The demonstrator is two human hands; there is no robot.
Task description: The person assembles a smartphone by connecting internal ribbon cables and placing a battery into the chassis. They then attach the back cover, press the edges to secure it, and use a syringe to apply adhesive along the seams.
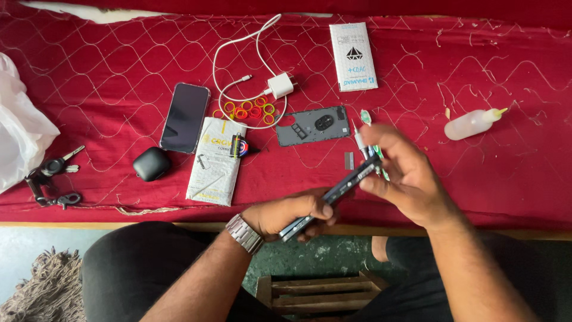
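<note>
Head view, one entry. We list first the dark phone body (333, 194), held edge-on above the near edge of the worktop (506, 179), which is covered in red cloth with pale stitched lines. Our left hand (292, 214), steel watch (244, 232) at the wrist, has its grip clenched around the lower end of the phone body. Our right hand (405, 176) pinches the upper end, and its grip also holds a slim screwdriver (361, 140) with the tip pointing away from us; a green-handled tool (366, 117) shows just behind the fingers. Lying on the cloth beyond the hands we note a grey back cover with camera opening (313, 125), and a small grey strip (349, 160) close to it. Left of that: a printed white packet (214, 161) with a small round item (238, 145) on top, a black smartphone face up (185, 117), a dark earbud case (151, 164), and a bunch of keys (50, 179). Farther back: a white charger with cable (280, 85), coloured rubber rings (245, 111), a second white packet (354, 56). At right, well apart, a clear squeeze bottle on its side (472, 124). At the left edge, a white plastic bag (18, 131).
</note>
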